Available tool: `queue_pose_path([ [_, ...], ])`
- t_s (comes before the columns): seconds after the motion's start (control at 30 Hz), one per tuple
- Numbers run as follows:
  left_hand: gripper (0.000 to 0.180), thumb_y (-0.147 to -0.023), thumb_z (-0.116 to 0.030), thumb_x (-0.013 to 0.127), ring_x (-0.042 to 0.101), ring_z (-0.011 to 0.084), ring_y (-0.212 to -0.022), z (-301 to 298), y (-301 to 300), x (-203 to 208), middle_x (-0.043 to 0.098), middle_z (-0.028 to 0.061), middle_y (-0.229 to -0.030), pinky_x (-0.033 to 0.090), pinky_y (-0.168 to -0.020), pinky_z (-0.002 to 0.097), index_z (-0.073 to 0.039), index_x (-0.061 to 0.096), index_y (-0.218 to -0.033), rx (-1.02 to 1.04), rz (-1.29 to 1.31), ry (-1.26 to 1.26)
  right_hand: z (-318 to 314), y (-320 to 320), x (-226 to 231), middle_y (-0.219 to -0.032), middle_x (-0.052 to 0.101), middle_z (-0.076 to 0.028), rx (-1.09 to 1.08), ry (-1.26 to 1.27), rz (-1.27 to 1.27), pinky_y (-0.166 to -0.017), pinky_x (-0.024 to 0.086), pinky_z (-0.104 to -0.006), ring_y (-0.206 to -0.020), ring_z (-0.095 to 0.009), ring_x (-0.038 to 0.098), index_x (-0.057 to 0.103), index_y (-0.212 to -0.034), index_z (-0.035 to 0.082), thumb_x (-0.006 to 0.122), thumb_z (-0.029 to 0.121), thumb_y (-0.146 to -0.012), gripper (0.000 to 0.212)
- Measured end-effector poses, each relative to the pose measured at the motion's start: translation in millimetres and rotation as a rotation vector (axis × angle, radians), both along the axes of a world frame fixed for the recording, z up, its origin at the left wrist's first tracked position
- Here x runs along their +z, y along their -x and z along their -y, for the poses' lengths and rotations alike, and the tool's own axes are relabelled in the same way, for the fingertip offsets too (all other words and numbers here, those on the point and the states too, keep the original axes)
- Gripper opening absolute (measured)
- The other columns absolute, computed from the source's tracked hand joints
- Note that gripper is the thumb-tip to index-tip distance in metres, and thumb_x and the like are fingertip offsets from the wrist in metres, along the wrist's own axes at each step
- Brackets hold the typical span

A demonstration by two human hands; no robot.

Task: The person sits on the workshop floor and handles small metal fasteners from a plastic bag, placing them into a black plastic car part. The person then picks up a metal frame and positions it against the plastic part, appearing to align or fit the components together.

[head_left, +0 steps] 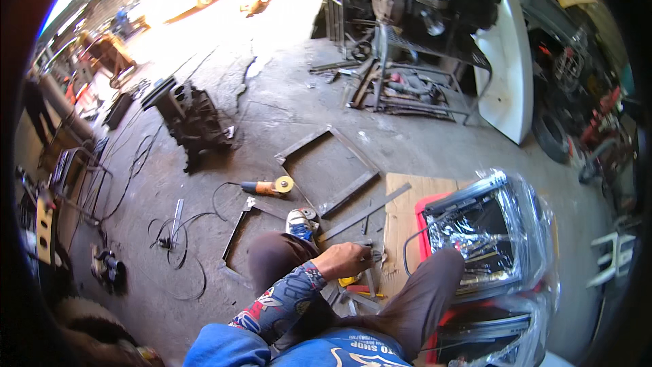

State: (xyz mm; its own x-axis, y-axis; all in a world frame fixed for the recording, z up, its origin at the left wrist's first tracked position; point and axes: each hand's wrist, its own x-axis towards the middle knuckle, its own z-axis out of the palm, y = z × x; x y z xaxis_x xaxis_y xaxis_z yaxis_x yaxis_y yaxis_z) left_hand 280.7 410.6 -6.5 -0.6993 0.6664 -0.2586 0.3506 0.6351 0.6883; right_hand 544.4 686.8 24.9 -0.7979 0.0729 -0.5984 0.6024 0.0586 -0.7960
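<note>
My left hand (341,261) reaches over the floor between my knees, its forearm in a patterned sleeve. Its fingers are closed at the edge of a cardboard sheet (402,214); what they grip is too small and dark to make out. Just below the hand lie a yellow tool (349,280), a red-handled tool (360,289) and short metal pieces (367,302). A flat metal bar (370,211) runs from near my shoe onto the cardboard. Beyond it sits a square metal frame (346,194). My right hand is out of sight.
An orange angle grinder (261,187) with a yellow disc lies ahead-left, its cable trailing over the floor. Another angled metal frame (234,234) is beside my left knee. Plastic-wrapped panels (536,231) lie at right. An engine block (190,119) and a metal stand (414,88) are farther off.
</note>
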Motion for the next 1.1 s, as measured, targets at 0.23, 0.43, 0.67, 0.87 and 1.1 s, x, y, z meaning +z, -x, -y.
queue_pose_path([
  [0.23,0.018,-0.090,-0.011,0.064,0.067,0.0320,-0.084,-19,4,27,0.067,0.0174,-0.092,0.052,-0.075,0.0373,0.002,0.068,-0.102,-0.032,-0.005,-0.334,-57,63,5,-0.096,0.059,0.000,-0.146,0.280,-0.156,-0.073,0.045,-0.0246,-0.086,-0.009,0.055,0.057,-0.117,0.004,0.050,0.006,-0.092,0.027],
  [0.43,0.020,-0.091,-0.007,0.064,0.059,0.0186,-0.078,-84,20,66,0.059,0.0093,-0.083,0.047,-0.073,0.0301,0.002,0.069,-0.107,0.070,-0.021,-0.445,-27,217,-14,-0.074,0.053,-0.003,-0.025,0.477,-0.354,-0.049,0.031,-0.0231,-0.056,-0.005,0.041,0.044,-0.134,0.001,0.046,0.005,-0.085,0.050],
  [0.67,0.021,-0.094,-0.001,0.060,0.060,0.0108,-0.081,-180,93,75,0.066,0.0036,-0.087,0.048,-0.074,0.0256,0.001,0.070,-0.112,0.208,0.112,-0.324,-52,335,-37,-0.100,0.064,-0.025,0.050,-0.211,-0.773,-0.080,0.051,-0.0362,-0.082,-0.024,0.064,0.025,-0.146,-0.008,0.048,0.008,-0.081,0.071],
  [0.87,0.022,-0.093,-0.006,0.062,0.061,0.0106,-0.082,-260,159,75,0.069,0.0065,-0.092,0.049,-0.075,0.0253,0.006,0.068,-0.110,-0.052,0.083,-0.234,-128,353,-34,-0.107,0.060,-0.034,-0.161,0.211,-0.505,-0.087,0.050,-0.0384,-0.097,-0.040,0.063,0.009,-0.147,-0.013,0.050,0.010,-0.080,0.081],
  [1.1,0.015,-0.094,-0.007,0.061,0.060,0.0103,-0.081,-352,213,67,0.067,0.0051,-0.086,0.049,-0.073,0.0265,0.004,0.067,-0.101,-0.134,0.183,-0.277,-189,372,-35,-0.075,0.057,-0.007,-0.505,0.596,-0.557,-0.048,0.037,-0.0246,-0.055,-0.009,0.045,0.010,-0.152,0.003,0.048,-0.003,-0.082,0.080],
])
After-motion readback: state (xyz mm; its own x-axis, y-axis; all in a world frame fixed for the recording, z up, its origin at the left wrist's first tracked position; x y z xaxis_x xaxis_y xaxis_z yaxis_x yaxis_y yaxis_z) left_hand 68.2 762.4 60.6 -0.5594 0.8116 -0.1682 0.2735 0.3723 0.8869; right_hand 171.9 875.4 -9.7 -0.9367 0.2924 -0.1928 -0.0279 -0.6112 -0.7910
